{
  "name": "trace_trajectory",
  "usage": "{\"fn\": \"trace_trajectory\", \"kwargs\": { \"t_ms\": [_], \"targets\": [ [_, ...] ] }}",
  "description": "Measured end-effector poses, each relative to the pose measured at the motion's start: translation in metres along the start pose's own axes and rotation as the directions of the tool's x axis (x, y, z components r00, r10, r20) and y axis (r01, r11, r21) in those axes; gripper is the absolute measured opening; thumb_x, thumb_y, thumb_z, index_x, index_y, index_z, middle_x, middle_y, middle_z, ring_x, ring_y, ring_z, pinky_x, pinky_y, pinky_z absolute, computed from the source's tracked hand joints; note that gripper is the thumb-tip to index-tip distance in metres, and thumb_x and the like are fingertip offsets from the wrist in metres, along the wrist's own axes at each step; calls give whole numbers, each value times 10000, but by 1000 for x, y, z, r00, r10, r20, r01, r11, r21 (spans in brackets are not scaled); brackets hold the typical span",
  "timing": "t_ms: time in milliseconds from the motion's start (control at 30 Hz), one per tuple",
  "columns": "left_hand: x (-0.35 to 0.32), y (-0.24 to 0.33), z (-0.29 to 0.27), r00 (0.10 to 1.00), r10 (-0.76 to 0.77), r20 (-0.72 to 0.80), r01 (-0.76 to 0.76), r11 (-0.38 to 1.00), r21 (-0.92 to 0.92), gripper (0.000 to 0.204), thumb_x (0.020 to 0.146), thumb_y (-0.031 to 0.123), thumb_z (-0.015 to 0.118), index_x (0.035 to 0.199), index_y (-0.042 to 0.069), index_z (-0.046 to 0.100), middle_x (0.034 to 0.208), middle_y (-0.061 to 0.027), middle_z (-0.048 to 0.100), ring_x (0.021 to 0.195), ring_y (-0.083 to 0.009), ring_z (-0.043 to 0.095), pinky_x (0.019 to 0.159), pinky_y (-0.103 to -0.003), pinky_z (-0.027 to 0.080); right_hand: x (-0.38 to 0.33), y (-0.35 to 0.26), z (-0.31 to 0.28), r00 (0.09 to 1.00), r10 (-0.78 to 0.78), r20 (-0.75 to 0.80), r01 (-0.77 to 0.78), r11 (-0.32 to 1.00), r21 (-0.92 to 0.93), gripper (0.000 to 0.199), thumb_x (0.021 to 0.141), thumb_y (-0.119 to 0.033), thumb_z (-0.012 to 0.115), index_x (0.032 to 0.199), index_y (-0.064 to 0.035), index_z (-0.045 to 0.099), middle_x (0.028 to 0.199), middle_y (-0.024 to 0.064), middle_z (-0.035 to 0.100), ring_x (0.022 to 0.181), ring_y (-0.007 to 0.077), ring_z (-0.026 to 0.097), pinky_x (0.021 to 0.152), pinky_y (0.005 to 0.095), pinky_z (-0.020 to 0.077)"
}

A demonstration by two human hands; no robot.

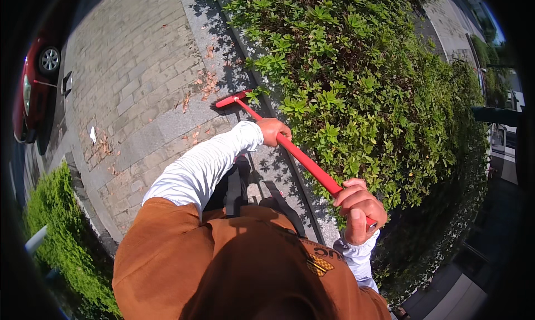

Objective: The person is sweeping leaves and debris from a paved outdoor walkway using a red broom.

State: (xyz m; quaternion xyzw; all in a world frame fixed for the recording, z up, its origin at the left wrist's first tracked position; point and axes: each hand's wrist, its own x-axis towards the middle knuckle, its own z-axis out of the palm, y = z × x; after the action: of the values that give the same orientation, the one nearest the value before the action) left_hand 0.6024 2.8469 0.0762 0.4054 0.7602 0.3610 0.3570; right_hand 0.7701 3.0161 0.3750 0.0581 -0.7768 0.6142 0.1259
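A red long-handled broom slants across the view. Its narrow red head rests on the paving beside the hedge's edge; any bristles are hard to make out. My left hand is wrapped round the handle partway down, closer to the head. Up at the handle's top end, my right hand grips it with the fingers closed. Dry brown leaves lie scattered on the paving just beyond the head.
A leafy green hedge fills the right, behind a dark kerb strip. Paving blocks stretch to the left, with a white scrap and more leaves. A red car stands far left, above a smaller bush.
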Motion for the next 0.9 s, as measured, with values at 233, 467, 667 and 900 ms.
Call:
{"fn": "trace_trajectory", "kwargs": {
  "t_ms": [233,467,667,900],
  "targets": [
    [-18,-66,-120,987,-75,-143,83,996,46,117,711,189,717,824,159,725,765,-74,702,740,-314,677,656,-406,519,55,49,50,994,103,28,-104,994,43,173,863,-37,558,690,-22,546,688,75,607,781,266,658,916,491,431],
    [20,-36,-127,998,9,57,-10,1000,19,339,683,74,660,1000,182,713,882,-56,724,859,-302,682,751,-420,529,111,24,36,999,-31,-26,34,995,98,254,902,-177,565,682,-72,492,615,57,580,626,225,627,856,483,462],
    [20,-179,-170,919,-42,-391,163,946,282,332,712,191,780,1033,158,698,798,-79,678,811,-312,651,757,-421,493,149,128,90,994,58,96,-73,984,160,150,877,17,553,727,7,556,713,88,598,798,265,646,840,437,475],
    [63,-56,-224,899,-61,-433,67,998,-1,198,862,287,693,1040,206,661,621,-102,597,635,-328,615,595,-448,463,253,68,24,996,-85,-23,88,987,136,281,927,-176,529,673,-67,479,583,46,557,569,206,604,830,475,469]
  ]
}}
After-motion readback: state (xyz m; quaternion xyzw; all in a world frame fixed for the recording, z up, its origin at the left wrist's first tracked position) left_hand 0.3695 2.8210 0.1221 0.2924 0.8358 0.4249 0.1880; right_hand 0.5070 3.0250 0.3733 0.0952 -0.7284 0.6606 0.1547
